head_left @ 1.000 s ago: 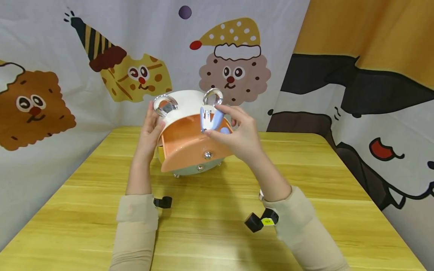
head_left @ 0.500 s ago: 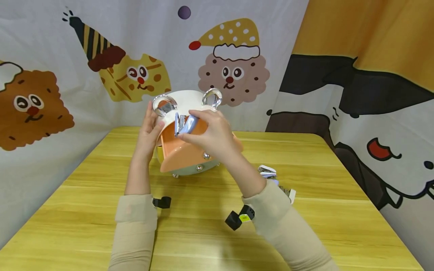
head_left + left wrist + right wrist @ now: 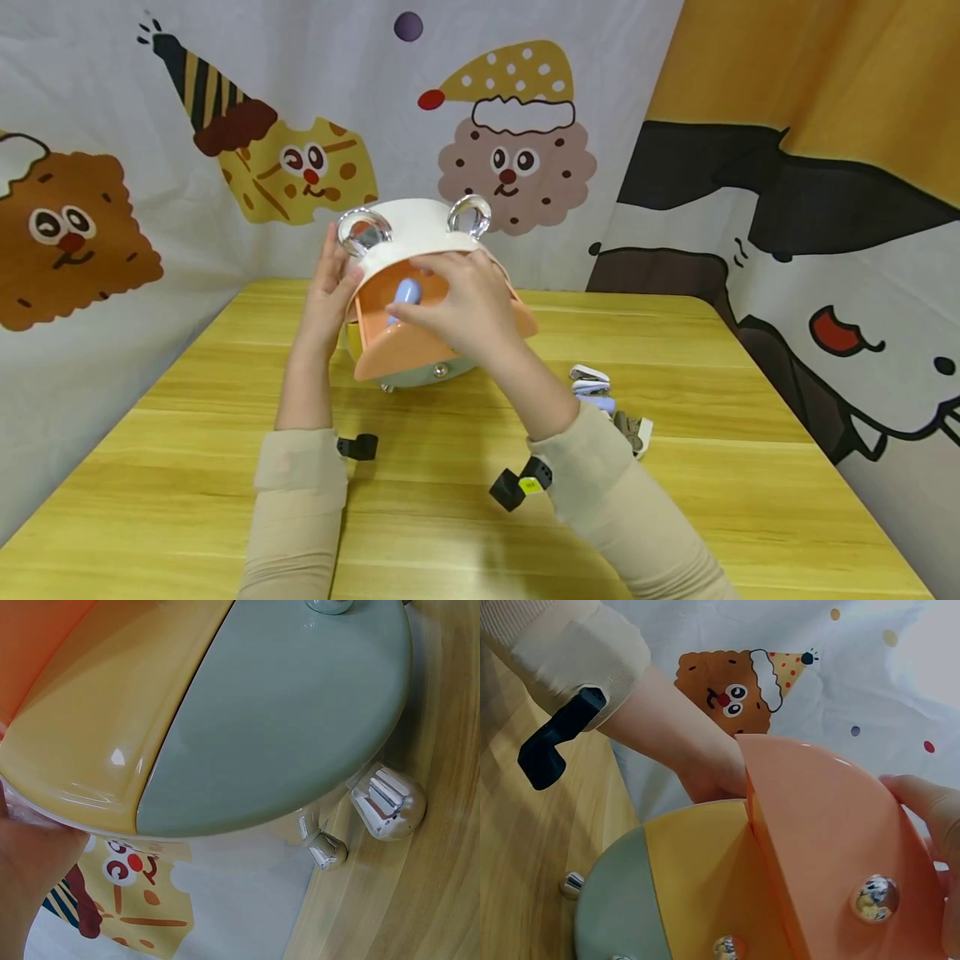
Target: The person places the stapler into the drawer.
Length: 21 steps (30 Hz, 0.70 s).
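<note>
My right hand [image 3: 474, 302] was in the mouth of the orange drawer [image 3: 401, 354], thumb and forefinger spread apart with a gap between them. The blue stapler [image 3: 407, 292] was in the drawer, toward its left side, its lower part behind my thumb. I could not tell whether the thumb touched it, nor whether it rested on the drawer's floor.

My left hand [image 3: 327, 293] gripped the side of the box [image 3: 416, 223], thumb on the front edge, which I judged to be the right brace: a steady box would let the other hand work without shoving it back.

The step in hand looked like settling the stapler, and doing it well meant keeping it low, so that it would not drop and clatter. The fingers needed to part fully and lift straight clear, since a thumb that dragged might tip the stapler or catch the drawer's front. Leaving it flat and to one side seemed wise, as other staplers [image 3: 594, 402] lay on the table [image 3: 450, 525], well apart to my right.
</note>
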{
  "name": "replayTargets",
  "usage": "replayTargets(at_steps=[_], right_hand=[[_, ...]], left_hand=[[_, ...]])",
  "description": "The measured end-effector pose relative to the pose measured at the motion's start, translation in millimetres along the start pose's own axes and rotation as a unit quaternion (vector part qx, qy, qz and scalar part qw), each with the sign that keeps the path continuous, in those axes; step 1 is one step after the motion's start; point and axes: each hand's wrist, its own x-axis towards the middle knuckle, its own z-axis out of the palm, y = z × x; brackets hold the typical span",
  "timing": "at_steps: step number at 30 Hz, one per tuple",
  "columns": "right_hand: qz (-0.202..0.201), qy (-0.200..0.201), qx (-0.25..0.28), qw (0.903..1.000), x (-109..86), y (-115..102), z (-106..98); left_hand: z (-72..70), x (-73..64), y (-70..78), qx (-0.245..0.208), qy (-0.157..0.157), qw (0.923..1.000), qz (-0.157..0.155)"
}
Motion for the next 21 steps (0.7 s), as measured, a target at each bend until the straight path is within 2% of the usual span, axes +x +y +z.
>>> replayTargets(at_steps=[3,5,8,11,21], right_hand=[[-0.002,0.019,0.021,0.9996,-2.1,2,2],[-0.021,0.056,0.056,0.9966,-4.6,5,4],[-0.066,0.124,0.112,0.9838,-9.1,10,7],[-0.103,0.171,0.142,0.9694,-14.4,14,8],[-0.116,0.236,0.185,0.9468,-42.1,22,10]], left_hand=[[-0.7,-0.1,0.0,0.003,0.000,1.0000,-0.004],[-0.9,0.1,0.3,0.003,0.000,1.0000,-0.006],[-1.2,0.1,1.0,0.003,0.002,1.0000,-0.008],[-1.5,0.0,1.2,-0.001,0.002,1.0000,-0.008],[-0.6,0.8,1.3,-0.003,0.002,0.9999,-0.010]])
